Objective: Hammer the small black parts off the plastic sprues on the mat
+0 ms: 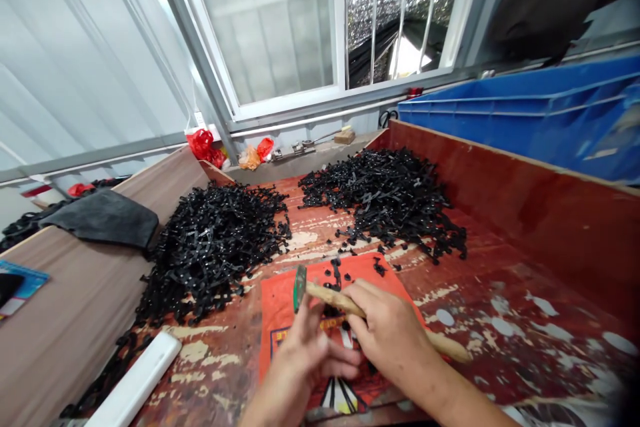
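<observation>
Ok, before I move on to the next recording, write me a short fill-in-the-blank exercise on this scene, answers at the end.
1. The right hand grips the hammer by its wooden ____.
2. On the red table, the black parts lie in ____ big piles.
3. The plastic crate at the picture's right edge is coloured ____.
4. In the picture, the window has metal bars across its ____ half.

Missing words: handle; two; blue; right.
</observation>
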`<state>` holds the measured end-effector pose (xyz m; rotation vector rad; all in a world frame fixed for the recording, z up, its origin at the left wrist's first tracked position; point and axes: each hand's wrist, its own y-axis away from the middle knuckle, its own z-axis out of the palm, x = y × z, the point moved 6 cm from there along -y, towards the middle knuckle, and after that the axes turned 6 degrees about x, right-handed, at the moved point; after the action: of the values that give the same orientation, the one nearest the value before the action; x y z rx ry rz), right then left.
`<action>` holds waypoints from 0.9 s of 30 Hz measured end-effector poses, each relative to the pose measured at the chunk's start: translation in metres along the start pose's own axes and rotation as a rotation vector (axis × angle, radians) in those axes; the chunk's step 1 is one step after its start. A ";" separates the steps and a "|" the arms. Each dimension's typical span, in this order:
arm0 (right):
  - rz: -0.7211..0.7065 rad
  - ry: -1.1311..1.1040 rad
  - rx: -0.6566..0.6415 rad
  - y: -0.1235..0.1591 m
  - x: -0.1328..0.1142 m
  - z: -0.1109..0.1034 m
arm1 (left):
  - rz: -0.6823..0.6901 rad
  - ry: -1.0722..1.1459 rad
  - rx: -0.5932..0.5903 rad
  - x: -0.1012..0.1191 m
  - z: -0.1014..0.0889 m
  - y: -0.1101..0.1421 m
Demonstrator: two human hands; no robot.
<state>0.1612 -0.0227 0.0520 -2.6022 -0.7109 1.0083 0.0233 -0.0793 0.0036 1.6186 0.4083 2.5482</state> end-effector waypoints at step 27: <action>0.173 -0.369 -0.158 0.001 0.013 -0.001 | -0.141 -0.300 0.173 0.029 -0.019 -0.023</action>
<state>0.1707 -0.0168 0.0448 -2.6755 -0.6770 1.5715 -0.0075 -0.0544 0.0153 1.9166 0.6984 2.1749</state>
